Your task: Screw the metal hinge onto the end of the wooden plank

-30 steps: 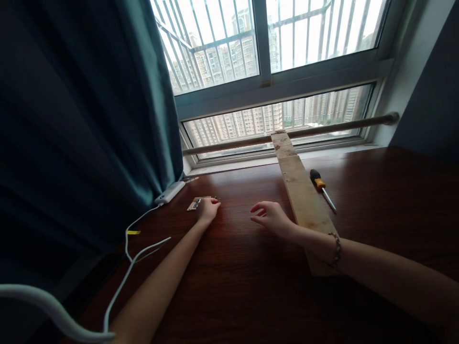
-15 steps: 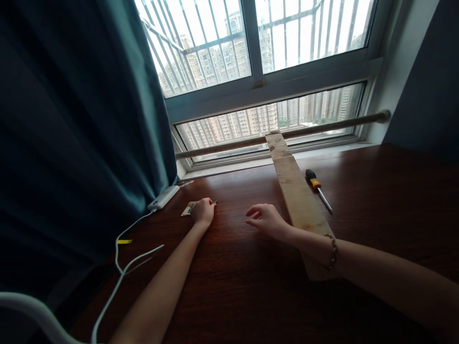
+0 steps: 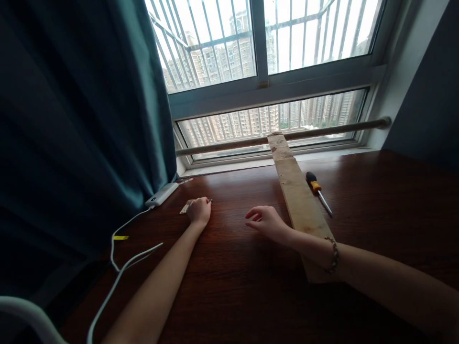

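Note:
My left hand (image 3: 200, 210) is closed low over the dark wooden table, knuckles up. A tiny dark and shiny bit shows past its fingertips, too small to name. Partly under that hand lies a small flat beige piece like a card or packet (image 3: 185, 207). My right hand (image 3: 267, 220) hovers to the right, thumb and fingers loosely curved and apart, nothing between them. Its forearm, with a bracelet (image 3: 334, 255) at the wrist, crosses over a long wooden board (image 3: 297, 191). The board's far end reaches the rail by the window.
Right of the board lies a screwdriver (image 3: 318, 192) with a black and yellow handle. A white power strip or adapter (image 3: 162, 195) sits by the blue curtain (image 3: 143, 119). White cables (image 3: 118, 272) run along the left, near a yellow tag (image 3: 120, 237). A metal rail (image 3: 330, 130) spans the window.
My left hand has shifted slightly to the left, still closed. The right hand keeps nearly the same place and pose. The whole view has tilted a little.

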Demonstrator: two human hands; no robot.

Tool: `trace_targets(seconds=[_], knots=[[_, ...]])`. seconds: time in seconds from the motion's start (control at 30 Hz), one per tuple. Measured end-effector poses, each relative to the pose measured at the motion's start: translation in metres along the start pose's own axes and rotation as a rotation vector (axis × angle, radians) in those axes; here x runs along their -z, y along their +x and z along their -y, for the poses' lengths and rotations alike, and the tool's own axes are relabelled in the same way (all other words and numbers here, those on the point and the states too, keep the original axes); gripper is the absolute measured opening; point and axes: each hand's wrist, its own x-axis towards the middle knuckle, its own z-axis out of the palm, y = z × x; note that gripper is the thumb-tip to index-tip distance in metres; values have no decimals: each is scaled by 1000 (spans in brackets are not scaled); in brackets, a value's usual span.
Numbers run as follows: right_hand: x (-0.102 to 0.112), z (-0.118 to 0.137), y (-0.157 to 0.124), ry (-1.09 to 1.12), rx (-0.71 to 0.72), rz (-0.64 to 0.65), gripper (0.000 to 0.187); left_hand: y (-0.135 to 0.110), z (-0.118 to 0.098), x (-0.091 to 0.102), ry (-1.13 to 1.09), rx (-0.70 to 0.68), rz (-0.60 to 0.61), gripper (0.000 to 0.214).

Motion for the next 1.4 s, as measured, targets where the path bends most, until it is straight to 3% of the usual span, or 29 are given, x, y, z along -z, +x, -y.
trace_targets(seconds=[0.17,0.33,0.5,0.6,0.77,0.93,1.03,1.1,1.27,1.4], knots=[[-1,-1,0,-2,-11,13,16,-2,1,-3,34,-33,-62,27],[-2,-1,0,0,19,-4,14,-17,-17,2,-7,-218,-194,27],[0,2,2,11,58,-18,14,-29,-38,4,-130,-402,-221,31],[17,16,8,36,123,-49,15,-29,-38,2,-174,-473,-220,30],[73,37,20,71,152,-246,21,-25,-31,-2,-214,-479,-238,26],[117,0,-4,25,47,-471,25,-25,-32,-1,-214,-521,-248,26],[126,-38,-33,6,-50,-589,34,-28,-37,3,-226,-554,-255,25],[126,-57,-50,82,-126,-598,36,-33,-43,7,-268,-574,-252,24],[119,-69,-74,497,-346,-429,30,-60,-75,25,-492,-614,-152,22],[116,-57,-80,734,-418,-313,22,-96,-108,44,-871,-575,152,21]])
